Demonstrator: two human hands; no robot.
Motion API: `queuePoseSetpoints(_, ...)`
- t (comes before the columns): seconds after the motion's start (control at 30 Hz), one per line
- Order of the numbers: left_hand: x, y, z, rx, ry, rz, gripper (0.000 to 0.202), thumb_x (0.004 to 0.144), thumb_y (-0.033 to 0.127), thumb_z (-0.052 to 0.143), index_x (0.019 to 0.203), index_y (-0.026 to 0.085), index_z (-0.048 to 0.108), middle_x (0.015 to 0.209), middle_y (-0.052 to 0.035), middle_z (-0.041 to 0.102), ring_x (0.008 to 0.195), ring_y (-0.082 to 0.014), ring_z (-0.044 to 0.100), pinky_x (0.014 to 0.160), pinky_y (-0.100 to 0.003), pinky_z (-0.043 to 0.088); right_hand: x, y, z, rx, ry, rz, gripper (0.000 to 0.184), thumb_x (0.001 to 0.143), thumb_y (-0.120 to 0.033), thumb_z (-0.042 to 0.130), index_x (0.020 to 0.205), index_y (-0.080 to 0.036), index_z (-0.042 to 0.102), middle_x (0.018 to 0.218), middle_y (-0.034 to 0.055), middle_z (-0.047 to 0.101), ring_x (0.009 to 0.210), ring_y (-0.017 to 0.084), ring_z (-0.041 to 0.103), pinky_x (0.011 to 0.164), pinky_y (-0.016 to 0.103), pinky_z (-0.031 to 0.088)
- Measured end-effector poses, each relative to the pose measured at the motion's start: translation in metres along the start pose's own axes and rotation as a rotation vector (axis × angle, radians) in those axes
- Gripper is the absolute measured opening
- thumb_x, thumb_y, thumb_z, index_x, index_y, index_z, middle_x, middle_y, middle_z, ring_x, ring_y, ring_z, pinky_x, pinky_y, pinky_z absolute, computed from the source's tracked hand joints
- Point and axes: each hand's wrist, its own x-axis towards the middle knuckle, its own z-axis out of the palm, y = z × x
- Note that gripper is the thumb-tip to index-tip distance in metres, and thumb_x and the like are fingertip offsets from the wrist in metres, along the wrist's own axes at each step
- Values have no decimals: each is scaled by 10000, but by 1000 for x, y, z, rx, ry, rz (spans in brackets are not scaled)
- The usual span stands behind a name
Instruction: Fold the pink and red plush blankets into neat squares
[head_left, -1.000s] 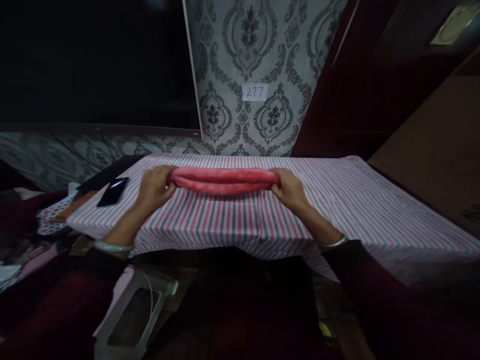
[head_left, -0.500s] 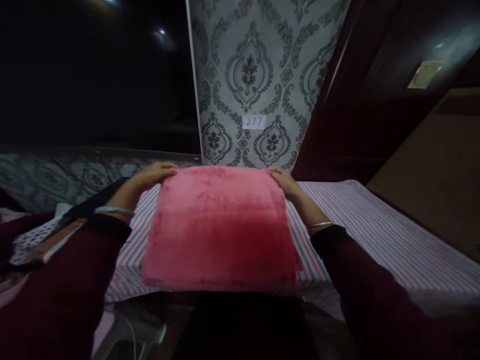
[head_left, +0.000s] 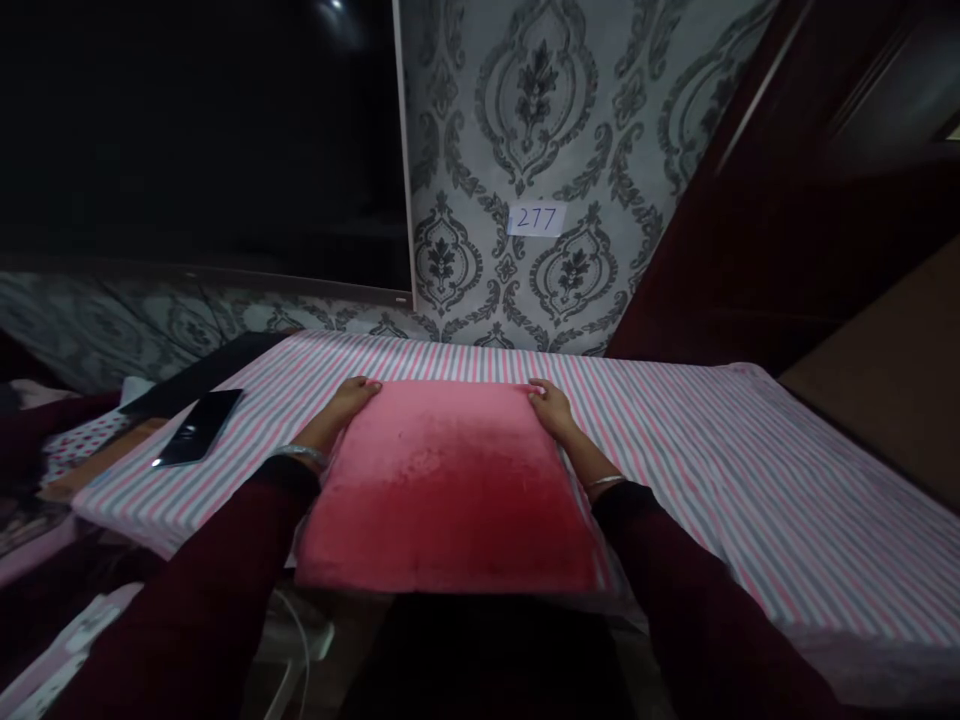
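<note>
A pink fleece cloth [head_left: 450,480], folded into a thick rectangle, lies flat on the striped sheet [head_left: 712,450] of the table, its near edge hanging over the front. My left hand [head_left: 346,402] grips its far left corner. My right hand [head_left: 551,405] grips its far right corner. Both hands have their fingers curled over the cloth's far edge. Dark red sleeves and a bangle on each wrist run along the cloth's sides.
A black phone [head_left: 199,427] lies on the sheet at the left. A dark flat object [head_left: 202,372] sits behind it. Patterned wallpaper with a paper label reading 277 [head_left: 535,219] stands behind the table. A dark screen [head_left: 202,140] fills the upper left. Spotted fabric [head_left: 75,445] lies at the far left.
One second ago the cloth was a rolled bundle held between my hands. It was then spread toward me and lifted, and now it lies lower and flat on the sheet.
</note>
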Motion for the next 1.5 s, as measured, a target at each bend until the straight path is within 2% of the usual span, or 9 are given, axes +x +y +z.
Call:
queuePoseSetpoints(0.13,-3,7,-4,70,10,21,309,812,420,649,919,130,660,833,-93,696,834,-266,681,704,-345,536,-3,4,-11,-30,1,7,427,916,-284,489,1273,-153,684,1039,100,770,966,242,721,879,371,562)
queuePoseSetpoints(0.27,-26,40,-5,155,82,136,300,838,300,610,1074,123,665,1147,-158,696,1173,-319,618,999,-405,478,-12,-22,-21,-97,23,-159,444,943,-261,459,1318,-163,674,1298,134,696,1242,279,615,1094,439,450)
queuePoseSetpoints(0.4,-103,63,22,317,-74,738,326,958,317,466,1142,147,675,1203,-151,688,1160,-283,621,1051,-438,459,-35,-71,0,-219,-243,-746,487,1011,-304,384,1447,-201,577,1491,104,566,1416,261,464,1196,471,334)
queuePoseSetpoints(0.53,-180,47,57,442,-218,1050,481,952,385,542,1377,162,581,1371,-163,624,1307,-324,543,1142,-537,389,-54,-98,33,-341,-608,-984,541,1056,-332,335,1591,-258,361,1660,67,320,1555,255,213,1234,540,210)
queuePoseSetpoints(0.67,-199,20,70,521,-241,1015,700,955,452,572,1578,229,345,1611,-142,403,1505,-347,327,1225,-660,175,-41,-93,47,-423,-725,-1048,550,1072,-440,359,1603,-303,321,1693,41,226,1575,261,114,1251,559,98)
queuePoseSetpoints(0.83,-191,9,72,474,-280,996,737,976,457,542,1621,295,224,1650,-94,344,1536,-319,275,1240,-635,167,-1,-78,53,-437,-746,-948,645,1043,-580,385,1622,-330,250,1705,33,172,1572,297,125,1249,566,128)
queuePoseSetpoints(0.97,-193,9,73,429,-280,991,717,976,419,550,1615,302,246,1667,-77,308,1536,-315,276,1247,-643,150,20,-68,61,-382,-758,-804,599,1065,-567,296,1625,-373,210,1694,8,223,1567,301,151,1241,598,156)
queuePoseSetpoints(1.27,-192,13,72,397,-323,944,698,966,434,561,1599,304,297,1667,-80,300,1539,-326,270,1242,-661,156,19,-63,64,-324,-691,-805,627,1057,-581,313,1616,-299,288,1663,60,319,1545,254,247,1255,502,207)
queuePoseSetpoints(1.5,-197,21,58,377,-336,924,676,987,472,532,1599,311,292,1659,-90,319,1534,-310,291,1239,-649,194,9,-92,54,-538,-628,-744,605,1055,-532,377,1613,-313,294,1693,96,212,1555,349,181,1213,638,202)
